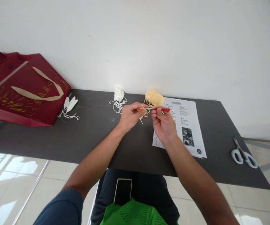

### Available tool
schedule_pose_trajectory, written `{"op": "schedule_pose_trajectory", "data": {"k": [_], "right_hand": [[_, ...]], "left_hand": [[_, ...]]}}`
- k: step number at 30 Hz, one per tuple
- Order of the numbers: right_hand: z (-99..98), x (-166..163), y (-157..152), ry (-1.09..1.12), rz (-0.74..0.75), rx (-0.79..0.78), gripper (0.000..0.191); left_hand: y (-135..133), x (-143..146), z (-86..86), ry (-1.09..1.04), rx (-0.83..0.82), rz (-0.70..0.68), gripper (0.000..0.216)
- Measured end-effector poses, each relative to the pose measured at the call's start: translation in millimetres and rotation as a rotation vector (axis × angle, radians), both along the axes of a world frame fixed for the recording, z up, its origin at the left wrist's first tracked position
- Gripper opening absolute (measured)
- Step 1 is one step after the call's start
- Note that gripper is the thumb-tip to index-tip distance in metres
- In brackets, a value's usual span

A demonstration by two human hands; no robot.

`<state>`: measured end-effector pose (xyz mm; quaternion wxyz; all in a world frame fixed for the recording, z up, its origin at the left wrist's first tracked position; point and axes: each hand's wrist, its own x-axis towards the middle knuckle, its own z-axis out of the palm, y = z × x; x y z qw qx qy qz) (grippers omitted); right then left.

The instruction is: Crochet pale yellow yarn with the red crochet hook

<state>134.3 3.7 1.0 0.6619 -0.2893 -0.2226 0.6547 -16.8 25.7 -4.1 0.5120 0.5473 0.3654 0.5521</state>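
My right hand (164, 123) is closed around the red handle of a crochet hook (164, 109), which points left. Pale yellow yarn (144, 112) hangs in loops between the two hands, and my left hand (131, 116) pinches it close to the hook's tip. A small orange piece (139, 109) shows at the left fingertips; its kind is unclear. Behind the hands sits the yellow yarn ball (154, 97), with strands running down from it. Something red lies partly hidden beneath the loops.
White yarn (119, 93) is heaped by the wall. Printed sheets (197, 132) lie under my right hand. Scissors (243, 154) rest near the table's (90, 137) right end. On the left are a red gift bag (31, 97) and small white knitted pieces (71, 104). A phone (123, 191) lies on my lap.
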Motion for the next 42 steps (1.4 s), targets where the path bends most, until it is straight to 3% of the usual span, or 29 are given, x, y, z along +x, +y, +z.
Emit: {"op": "schedule_pose_trajectory", "data": {"k": [4, 8, 13, 23, 31, 42], "right_hand": [[-0.4, -4, -2, 0.018, -0.014, -0.011, 0.018], [-1.9, -7, -4, 0.001, -0.015, -0.005, 0.016], [-3.5, -13, -6, -0.082, -0.037, 0.021, 0.014], [-9.4, -21, -7, -0.160, -0.104, 0.015, 0.021], [-8.7, -20, -6, -0.175, -0.118, 0.058, 0.026], [-8.3, -9, 2, -0.165, -0.198, 0.091, 0.021]], "left_hand": [[-4, 10, -3.1, -0.039, -0.089, -0.018, 0.022], [-7, 15, -4.4, -0.063, -0.142, 0.063, 0.024], [-13, 21, -1.1, -0.158, -0.219, 0.086, 0.045], [-18, 30, -1.8, -0.151, -0.191, 0.141, 0.053], [-15, 31, -2.2, 0.041, -0.118, 0.217, 0.046], [-9, 30, 13.8, -0.217, -0.270, 0.020, 0.048]]}}
